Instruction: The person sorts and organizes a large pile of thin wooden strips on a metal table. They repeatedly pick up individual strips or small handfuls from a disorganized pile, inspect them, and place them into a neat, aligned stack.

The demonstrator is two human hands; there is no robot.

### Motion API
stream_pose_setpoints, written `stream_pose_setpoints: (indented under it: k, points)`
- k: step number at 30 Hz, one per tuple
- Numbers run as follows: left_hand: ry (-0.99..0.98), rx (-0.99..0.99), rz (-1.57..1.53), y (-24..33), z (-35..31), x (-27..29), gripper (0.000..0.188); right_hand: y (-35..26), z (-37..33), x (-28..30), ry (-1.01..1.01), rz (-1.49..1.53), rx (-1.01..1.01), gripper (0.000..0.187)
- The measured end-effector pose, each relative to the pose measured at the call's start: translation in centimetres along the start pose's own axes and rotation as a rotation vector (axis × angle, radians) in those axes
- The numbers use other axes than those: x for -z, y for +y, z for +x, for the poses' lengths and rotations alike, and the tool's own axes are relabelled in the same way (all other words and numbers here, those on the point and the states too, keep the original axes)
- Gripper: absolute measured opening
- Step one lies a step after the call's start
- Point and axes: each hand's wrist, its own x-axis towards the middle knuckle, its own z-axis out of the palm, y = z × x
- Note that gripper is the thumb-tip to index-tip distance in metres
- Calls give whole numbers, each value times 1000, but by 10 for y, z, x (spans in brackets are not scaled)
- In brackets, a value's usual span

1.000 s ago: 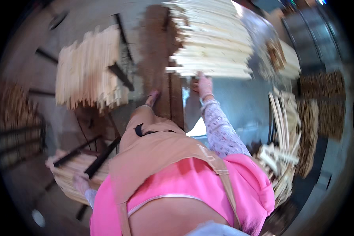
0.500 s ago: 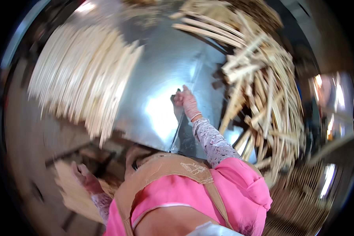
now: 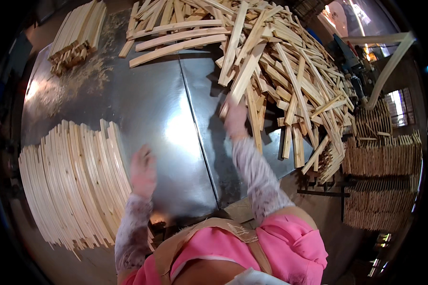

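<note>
My right hand [image 3: 236, 119] is closed around the near end of a pale wooden slat [image 3: 248, 71], which slants up against the edge of a heap of loose slats [image 3: 290, 71]. Blur softens its fingers. My left hand [image 3: 143, 172] hovers above the metal tabletop [image 3: 147, 109], fingers loosely apart and nothing in them. Just left of it lies a neat row of pale slats [image 3: 73, 180], set side by side.
Three slats [image 3: 180, 35] lie roughly parallel at the far side. A small stack [image 3: 78, 31] stands at the far left, near scattered sawdust [image 3: 76, 88]. Stacked wood [image 3: 380, 159] rises at the right, beyond the table. A seam [image 3: 195, 123] crosses the metal top.
My right hand has gone from bare metal to the heap and taken hold of a slat. My left hand has come up from beside my body to over the table. The view has shifted.
</note>
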Motion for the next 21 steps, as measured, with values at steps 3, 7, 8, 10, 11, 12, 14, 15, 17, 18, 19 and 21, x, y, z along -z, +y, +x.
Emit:
stream_pose_setpoints:
  k: [3,7,8,10,11,12,14,15,17,18,19,21]
  points:
    - [-354,-32,34,24,50,-90,71,33,-131,14,-274,-189,-14,48]
    - [-460,345,-15,54,50,-118,77,33,-161,60,-706,-447,-169,55]
    - [-301,413,163,38,35,-117,64,40,-116,80,-561,-499,53,49]
    - [-35,523,439,14,-8,-82,53,11,-10,60,-34,-573,519,38]
    - [71,571,527,12,-34,-55,55,-57,33,36,-94,-509,216,40]
    - [65,321,777,8,-57,-39,70,-57,95,42,46,-530,280,52]
    - [234,162,1090,-29,-122,1,71,-69,195,32,234,-656,245,67]
    - [273,192,1303,-36,-143,16,76,-77,228,23,294,-771,149,71]
    - [300,278,1522,-29,-152,15,85,-84,265,23,27,-621,-69,72]
    - [287,315,1531,-23,-145,9,89,-86,275,28,-96,-546,-178,73]
    - [267,343,1539,-18,-132,1,94,-80,277,38,-64,-464,-108,68]
    - [405,181,997,-7,-99,-25,80,-66,224,23,-71,-300,19,59]
